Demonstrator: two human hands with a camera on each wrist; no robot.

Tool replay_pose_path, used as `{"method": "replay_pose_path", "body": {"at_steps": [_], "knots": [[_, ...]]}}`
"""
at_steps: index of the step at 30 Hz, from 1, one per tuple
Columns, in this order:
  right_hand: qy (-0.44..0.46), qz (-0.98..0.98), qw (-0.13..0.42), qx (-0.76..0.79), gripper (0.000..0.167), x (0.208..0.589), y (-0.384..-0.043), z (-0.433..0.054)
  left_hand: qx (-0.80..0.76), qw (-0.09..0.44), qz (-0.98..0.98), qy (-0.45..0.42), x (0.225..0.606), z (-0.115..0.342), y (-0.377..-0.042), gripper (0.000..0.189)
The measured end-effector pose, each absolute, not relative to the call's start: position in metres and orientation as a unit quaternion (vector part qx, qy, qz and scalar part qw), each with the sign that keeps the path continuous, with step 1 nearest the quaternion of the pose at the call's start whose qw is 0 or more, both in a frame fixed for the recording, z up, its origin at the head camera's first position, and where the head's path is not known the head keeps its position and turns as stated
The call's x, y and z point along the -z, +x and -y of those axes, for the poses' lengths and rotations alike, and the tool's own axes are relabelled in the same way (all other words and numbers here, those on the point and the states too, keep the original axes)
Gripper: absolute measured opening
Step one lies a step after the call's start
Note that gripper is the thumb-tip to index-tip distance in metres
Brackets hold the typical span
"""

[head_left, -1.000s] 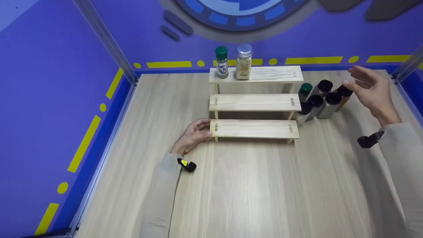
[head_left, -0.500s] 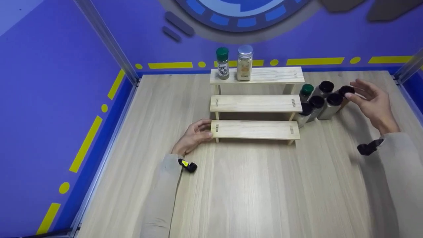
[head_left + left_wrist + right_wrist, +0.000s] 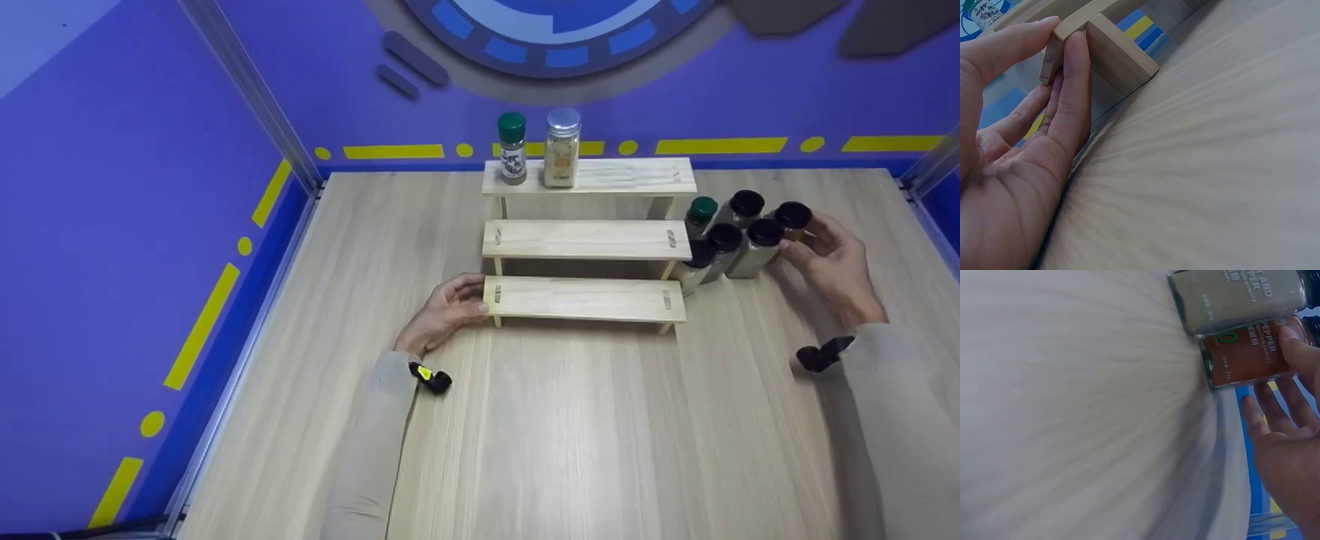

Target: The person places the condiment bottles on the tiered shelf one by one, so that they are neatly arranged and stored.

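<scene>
In the head view, my left hand (image 3: 446, 311) grips the left end of a three-tier wooden rack (image 3: 585, 298) at its lowest step. The left wrist view shows the thumb on one side of the board's end (image 3: 1075, 21) and fingertips against the other. On the right, my right hand (image 3: 834, 266) is around a black-capped spice jar (image 3: 793, 216). Its red-brown contents and "pepper" label show in the right wrist view, where the thumb (image 3: 1292, 337) lies across the jar and the fingers reach along its other side. The jar stands against a grey pepper jar (image 3: 1241, 298).
Several more jars stand clustered at the rack's right end, one green-capped (image 3: 702, 210), the others black-capped (image 3: 747, 204). On the top step are a green-capped jar (image 3: 512, 150) and a silver-capped jar (image 3: 562, 150). Blue panels (image 3: 750, 97) wall the table's back and sides.
My right hand has come down and left onto the red-brown jar, its thumb now in front of it. The left hand has stayed on the rack. The head view has shifted slightly.
</scene>
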State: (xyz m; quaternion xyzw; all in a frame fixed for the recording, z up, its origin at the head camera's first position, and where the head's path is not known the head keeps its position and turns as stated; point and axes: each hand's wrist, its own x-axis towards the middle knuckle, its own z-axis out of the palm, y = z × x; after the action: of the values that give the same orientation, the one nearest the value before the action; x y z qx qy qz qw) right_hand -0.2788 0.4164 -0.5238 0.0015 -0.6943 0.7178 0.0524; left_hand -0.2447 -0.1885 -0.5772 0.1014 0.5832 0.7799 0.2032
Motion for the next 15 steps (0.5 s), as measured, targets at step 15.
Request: {"method": "replay_pose_path", "body": {"at_steps": [15], "knots": [[-0.024, 0.798, 0.069, -0.598, 0.052, 0.55, -0.291, -0.424, -0.776, 0.207, -0.586, 0.108, 0.577, 0.189, -0.246, 0.068]]}}
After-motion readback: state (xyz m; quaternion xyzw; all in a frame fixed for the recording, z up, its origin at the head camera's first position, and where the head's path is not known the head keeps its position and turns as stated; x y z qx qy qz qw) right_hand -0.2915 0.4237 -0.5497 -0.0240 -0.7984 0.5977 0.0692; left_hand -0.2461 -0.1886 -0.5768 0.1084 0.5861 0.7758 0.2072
